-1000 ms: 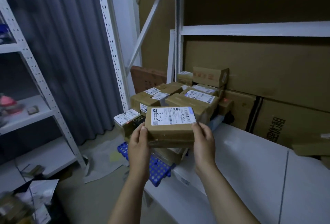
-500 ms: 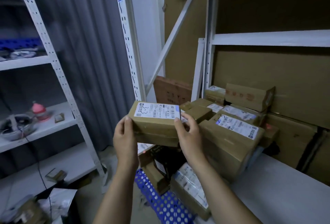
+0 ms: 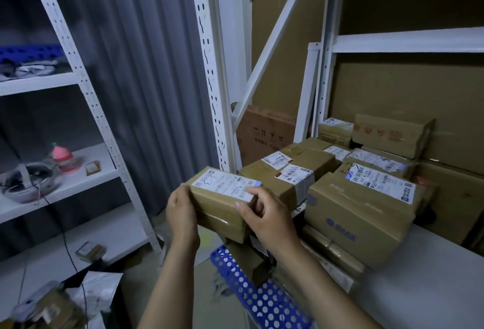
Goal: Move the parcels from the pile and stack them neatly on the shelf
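- Dim storeroom, with a grey pleated curtain [image 3: 136, 79] hanging across the back and white metal racking on both sides.
- Your two hands hold one brown cardboard parcel [image 3: 217, 213] in the middle of the view, at about the height of the pile's top boxes. A white shipping label covers its top face.
- Your left hand [image 3: 182, 213] clasps the parcel's left end, with the fingers curled round the far side.
- Your right hand [image 3: 269, 221] grips the right end, thumb on the near face and fingertips pressed on the label's right edge.
- The parcel sits just left of the pile of parcels [image 3: 366, 210]. Whether it touches the nearest box cannot be told.
- The pile is made of brown labelled boxes, stacked unevenly on the white shelf [image 3: 432, 276] at your right. Some lie at angles, and a few sit lower at the shelf's near edge.
- Large flat cardboard sheets [image 3: 406, 87] stand behind the pile against the racking.
- A blue panel [image 3: 262, 302] with round holes lies below the held parcel, near the floor.
- On your left, a white shelving unit [image 3: 86, 87] carries a pink bottle [image 3: 61, 157], some coiled cable and small items. One small box rests on its lowest level.
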